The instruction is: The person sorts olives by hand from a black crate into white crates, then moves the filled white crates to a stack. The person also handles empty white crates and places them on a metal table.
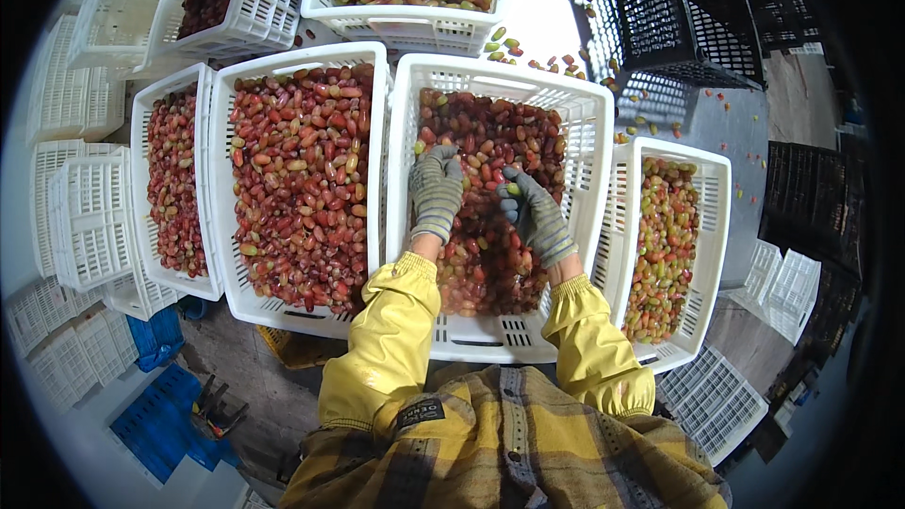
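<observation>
A white plastic crate [505,69] stands right in front of me, partly filled with loose, elongated red grapes [488,283]. My left hand [436,192], in a striped grey knit glove, rests over the grapes near the crate's left side. Its fingers curl forward and down, and what lies under them is hidden. To its right, my right hand [541,219] wears a matching glove. A green grape [512,189] sits between its thumb and fingers. Shadow covers the grapes below the right hand.
Crates of red grapes [304,184] stand at left, one of mixed green-red grapes [668,247] at right, another mixed crate [406,10] behind. Loose grapes lie on the metal table [735,127]. Black crates [650,7] stand at back right. A blue pallet [166,417] lies on the floor.
</observation>
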{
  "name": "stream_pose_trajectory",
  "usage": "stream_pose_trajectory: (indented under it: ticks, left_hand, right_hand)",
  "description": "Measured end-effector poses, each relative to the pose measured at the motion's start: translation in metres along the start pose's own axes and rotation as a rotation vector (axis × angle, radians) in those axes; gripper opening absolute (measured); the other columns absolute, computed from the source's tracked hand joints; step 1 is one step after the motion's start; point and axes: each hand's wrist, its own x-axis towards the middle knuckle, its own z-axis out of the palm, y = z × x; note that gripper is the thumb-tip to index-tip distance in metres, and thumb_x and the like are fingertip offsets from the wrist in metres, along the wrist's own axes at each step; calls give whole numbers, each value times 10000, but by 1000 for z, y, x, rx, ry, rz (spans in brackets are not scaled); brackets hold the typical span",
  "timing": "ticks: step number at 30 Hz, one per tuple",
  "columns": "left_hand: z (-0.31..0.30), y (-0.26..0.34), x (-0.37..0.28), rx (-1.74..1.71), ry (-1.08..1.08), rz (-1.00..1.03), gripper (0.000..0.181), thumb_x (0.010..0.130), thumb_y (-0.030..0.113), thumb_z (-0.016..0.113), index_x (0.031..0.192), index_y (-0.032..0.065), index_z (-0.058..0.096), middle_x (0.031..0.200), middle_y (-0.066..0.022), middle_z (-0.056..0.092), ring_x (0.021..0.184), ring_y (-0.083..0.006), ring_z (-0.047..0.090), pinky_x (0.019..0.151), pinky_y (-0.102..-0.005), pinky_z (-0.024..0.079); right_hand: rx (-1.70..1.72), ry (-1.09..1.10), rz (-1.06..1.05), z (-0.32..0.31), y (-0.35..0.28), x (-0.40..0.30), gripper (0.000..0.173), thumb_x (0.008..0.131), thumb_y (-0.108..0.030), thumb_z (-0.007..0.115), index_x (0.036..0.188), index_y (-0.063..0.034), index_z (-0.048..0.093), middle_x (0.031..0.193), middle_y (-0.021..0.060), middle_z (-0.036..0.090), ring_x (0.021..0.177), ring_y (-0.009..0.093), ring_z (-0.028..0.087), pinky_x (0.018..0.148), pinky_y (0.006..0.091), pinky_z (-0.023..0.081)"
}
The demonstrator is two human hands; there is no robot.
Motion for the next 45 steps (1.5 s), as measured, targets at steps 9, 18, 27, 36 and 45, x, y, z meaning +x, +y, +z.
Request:
stream_pose_trajectory:
  ticks: [9,18,27,36,45]
  left_hand:
    - [12,-3,13,411,121,91,414,804,191,629,1182,45,543,1195,-206,495,1099,-367,503,938,-416,417]
    - [4,17,26,-162,-65,-175,176,813,101,613,975,58,559,950,-143,616,738,-260,617,677,-387,525]
    - [-11,11,-80,-1201,-691,-575,293,893,423,555,815,141,553,686,30,549,553,-87,521,488,-213,406]
    - [-13,25,-114,-907,-653,-399,262,899,356,593,959,101,594,655,30,536,454,-65,429,410,-199,354]
    - [-74,4,-161,-1260,-719,-183,420,908,498,505,711,141,403,520,59,333,388,-55,300,333,-208,237]
  right_hand:
    - [-176,-3,-42,2,12,-31,254,925,-265,552,1091,-73,576,761,-12,564,607,86,521,532,201,426]
    - [-29,-73,-48,-17,20,-55,248,897,-218,596,1098,-77,564,845,4,585,727,111,568,663,228,478]
    - [-36,-106,-100,7,17,-68,318,921,-253,555,1179,-72,505,831,9,589,686,99,561,618,226,454]
    - [-308,-80,26,18,14,-87,259,912,-250,560,1083,-55,551,706,-19,535,573,72,482,530,201,401]
    - [-1187,419,-585,-79,0,49,335,848,-124,478,1171,-60,539,958,170,639,830,271,630,763,353,500]
